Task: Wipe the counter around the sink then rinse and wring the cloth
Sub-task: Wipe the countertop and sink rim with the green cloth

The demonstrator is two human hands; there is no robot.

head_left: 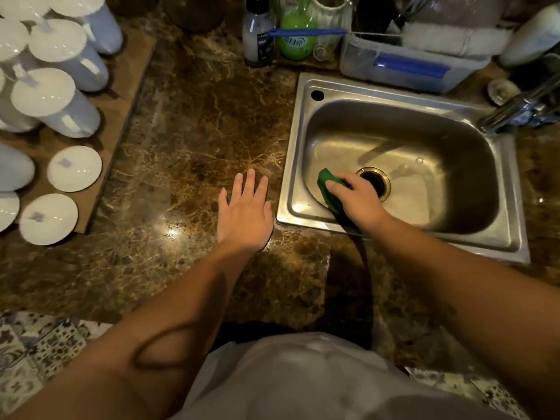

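A green cloth (328,189) lies against the near left wall of the steel sink (306,86), pressed under my right hand (356,197), whose fingers curl over it beside the brass drain (375,181). A dark end of the cloth trails over the sink's front rim. My left hand (245,213) rests flat on the brown marble counter (194,140) just left of the sink, fingers spread, holding nothing. The faucet (521,109) reaches in from the right; I see no water running.
Several white lidded cups (51,101) stand and lie on a board at the left. Bottles (295,28) line the back edge beside a clear dish tub (406,65). A small glass dish (501,90) sits near the faucet. Patterned floor tiles show below the counter edge.
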